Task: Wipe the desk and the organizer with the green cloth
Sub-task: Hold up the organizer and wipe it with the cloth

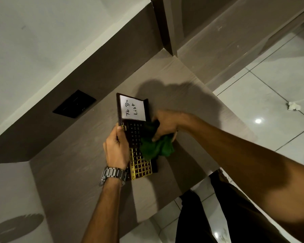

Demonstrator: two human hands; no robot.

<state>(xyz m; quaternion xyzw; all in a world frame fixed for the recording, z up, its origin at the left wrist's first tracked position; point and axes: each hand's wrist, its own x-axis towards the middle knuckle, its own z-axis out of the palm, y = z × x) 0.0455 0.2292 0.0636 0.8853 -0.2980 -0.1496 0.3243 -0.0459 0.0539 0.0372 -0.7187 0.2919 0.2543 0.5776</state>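
Observation:
A dark brown organizer with a white "To Do List" note and a gold calendar grid lies on the grey-brown desk. My left hand, a metal watch on its wrist, grips the organizer's left edge. My right hand is closed on the crumpled green cloth and presses it against the organizer's right side, over the calendar. The cloth hides part of the calendar face.
A black wall plate sits in the back panel behind the desk. The desk's front edge runs diagonally at the right, with white tiled floor beyond. A crumpled white scrap lies on the floor. My dark trousers are below the edge.

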